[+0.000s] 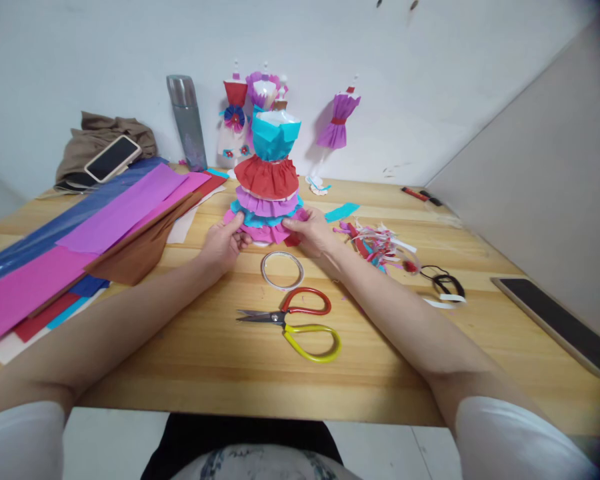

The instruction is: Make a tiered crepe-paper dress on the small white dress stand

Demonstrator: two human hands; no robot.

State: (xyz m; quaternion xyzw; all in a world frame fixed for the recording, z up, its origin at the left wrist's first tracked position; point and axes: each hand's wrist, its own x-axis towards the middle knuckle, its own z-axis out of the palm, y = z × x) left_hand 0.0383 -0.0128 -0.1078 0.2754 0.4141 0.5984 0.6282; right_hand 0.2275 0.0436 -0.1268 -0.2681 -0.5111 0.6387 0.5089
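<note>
A small dress-form doll in a tiered crepe-paper dress stands upright before me, with a turquoise top, a red layer, and purple, turquoise and pink ruffles. My left hand pinches the lower ruffle at its left side. On the other side, my right hand has thumb and fingers closed on the ruffle's right edge. Just in front of the doll lies a roll of tape. Nearer to me, scissors with one red and one yellow handle rest slightly open on the table.
Crepe-paper sheets spread across the left, near a phone on brown cloth. A bottle and other dressed dolls stand by the wall. Paper scraps, a black band and a dark flat tray-like object lie rightward.
</note>
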